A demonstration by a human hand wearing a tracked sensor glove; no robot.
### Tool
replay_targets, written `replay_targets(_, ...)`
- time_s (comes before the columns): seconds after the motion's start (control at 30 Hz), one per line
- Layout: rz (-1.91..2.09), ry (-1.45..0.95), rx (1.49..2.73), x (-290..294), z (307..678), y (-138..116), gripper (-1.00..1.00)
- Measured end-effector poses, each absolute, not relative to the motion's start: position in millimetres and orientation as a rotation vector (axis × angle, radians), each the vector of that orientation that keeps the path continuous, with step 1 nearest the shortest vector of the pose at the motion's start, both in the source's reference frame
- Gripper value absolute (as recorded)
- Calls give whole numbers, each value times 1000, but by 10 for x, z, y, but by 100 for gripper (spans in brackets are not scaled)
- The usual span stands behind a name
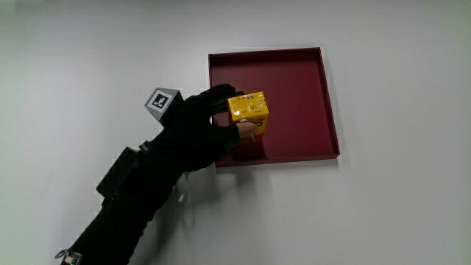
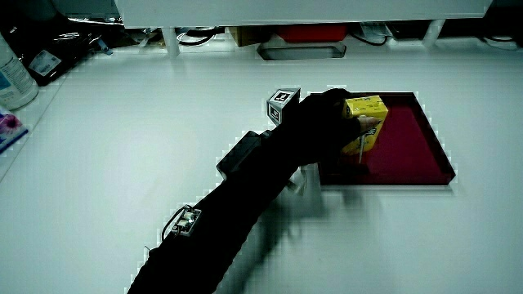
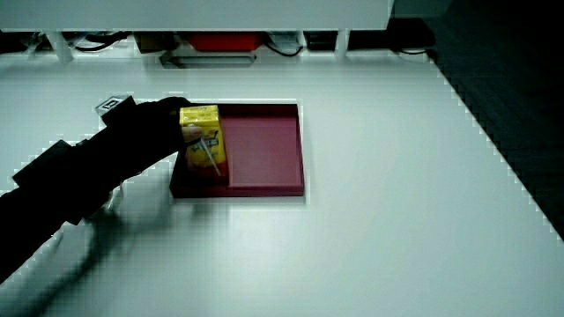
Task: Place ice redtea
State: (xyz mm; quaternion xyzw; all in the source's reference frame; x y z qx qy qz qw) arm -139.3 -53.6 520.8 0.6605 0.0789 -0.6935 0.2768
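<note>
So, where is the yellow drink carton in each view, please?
Main view: yellow drink carton in the hand, over the red tray.
A side view: carton at the tray's hand-side edge.
A side view: carton, same place.
Shared landmark: the red tray.

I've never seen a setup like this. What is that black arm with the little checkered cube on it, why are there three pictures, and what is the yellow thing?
No machine here: the black shape is a person's gloved hand and forearm. The small patterned cube sits on the back of the glove, probably so cameras can track it.

All three pictures show the same instant. The main view looks straight down on the white table. The two side views look forward and down across it from the person's side, toward a low partition.

On the table lies a dark red square tray with a low rim. The hand is shut on a yellow drink carton, an iced tea box, with a straw showing on its face in a side view. It holds the carton upright over the tray's edge.
</note>
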Motion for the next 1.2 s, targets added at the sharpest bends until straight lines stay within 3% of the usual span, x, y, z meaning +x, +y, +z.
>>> replay_targets(0.27,-1903,213,1754,-1518,5029,-497,-71)
replay_targets(0.57,-1786,298,1890,-1686,4866,-443,-100)
replay_targets(0.97,-1724,310,1974,-2061,4698,-192,-100)
replay_targets(1.0,-1681,346,2025,-2132,4732,-181,-100)
replay_targets(1.07,-1771,329,1957,-2128,4571,-136,-100)
replay_targets(1.2,-1757,394,2013,-2237,4529,-114,-100)
